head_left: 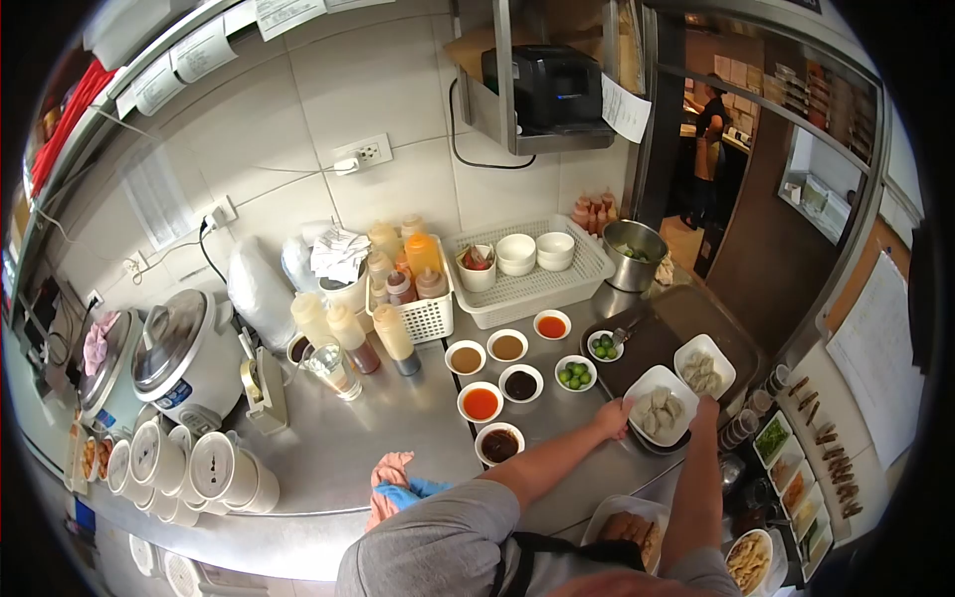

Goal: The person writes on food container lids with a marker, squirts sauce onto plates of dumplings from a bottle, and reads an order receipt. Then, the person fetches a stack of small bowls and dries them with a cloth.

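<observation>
A white square bowl of dumplings [658,410] is held between my two hands, over the near edge of a dark tray [637,348]. My left hand [613,419] grips its left side and my right hand [705,413] its right side. Just behind it, a second white bowl of dumplings [704,368] rests on the tray. A small bowl of green citrus [605,345] with a fork sits at the tray's left. Left of my left hand are another bowl of green citrus [575,374] and several small sauce bowls, among them an orange-red one [479,402].
Squeeze bottles [396,338] and a white basket [428,316] stand at the back, beside a rack [537,297] of bowls. A metal pot [635,255] is behind the tray. Rice cookers [179,348] and lidded tubs [221,466] are left. Beyond the doorway stands another person [708,139].
</observation>
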The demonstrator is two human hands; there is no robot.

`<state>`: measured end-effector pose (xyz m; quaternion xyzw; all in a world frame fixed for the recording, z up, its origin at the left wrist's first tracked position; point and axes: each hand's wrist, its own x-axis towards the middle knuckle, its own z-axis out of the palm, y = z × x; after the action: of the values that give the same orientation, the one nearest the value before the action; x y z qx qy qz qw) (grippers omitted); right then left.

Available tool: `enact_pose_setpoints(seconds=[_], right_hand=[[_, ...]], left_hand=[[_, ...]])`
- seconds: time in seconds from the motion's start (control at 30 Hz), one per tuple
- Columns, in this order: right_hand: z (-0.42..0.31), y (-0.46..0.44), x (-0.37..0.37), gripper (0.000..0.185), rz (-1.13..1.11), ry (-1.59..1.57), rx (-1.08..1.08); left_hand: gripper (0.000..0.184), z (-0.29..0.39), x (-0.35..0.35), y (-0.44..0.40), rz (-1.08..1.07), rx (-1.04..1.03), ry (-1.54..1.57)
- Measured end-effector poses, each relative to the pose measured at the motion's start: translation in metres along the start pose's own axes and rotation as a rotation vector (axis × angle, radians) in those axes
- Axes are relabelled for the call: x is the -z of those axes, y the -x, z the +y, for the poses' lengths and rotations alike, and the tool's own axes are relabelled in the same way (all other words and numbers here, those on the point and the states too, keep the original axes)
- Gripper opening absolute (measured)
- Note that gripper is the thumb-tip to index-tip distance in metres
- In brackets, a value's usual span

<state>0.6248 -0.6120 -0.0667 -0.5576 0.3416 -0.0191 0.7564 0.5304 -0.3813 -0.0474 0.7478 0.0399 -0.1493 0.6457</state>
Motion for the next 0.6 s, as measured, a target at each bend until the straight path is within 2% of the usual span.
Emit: enact_pose_setpoints(seconds=[0.17,0.47,0.6], right_hand=[[0.011,0.006,0.002,0.034,-0.075,-0.084,0.049],[0.016,0.026,0.002,0.033,-0.114,-0.1,0.051],[0.012,0.049,0.0,0.033,-0.155,-0.129,0.028]], left_hand=[[0.054,-0.004,0.006,0.009,-0.012,0.044,0.024],[0.059,-0.024,0.009,0.021,-0.056,-0.066,0.206],[0.063,-0.03,0.013,0.039,-0.07,-0.093,0.187]])
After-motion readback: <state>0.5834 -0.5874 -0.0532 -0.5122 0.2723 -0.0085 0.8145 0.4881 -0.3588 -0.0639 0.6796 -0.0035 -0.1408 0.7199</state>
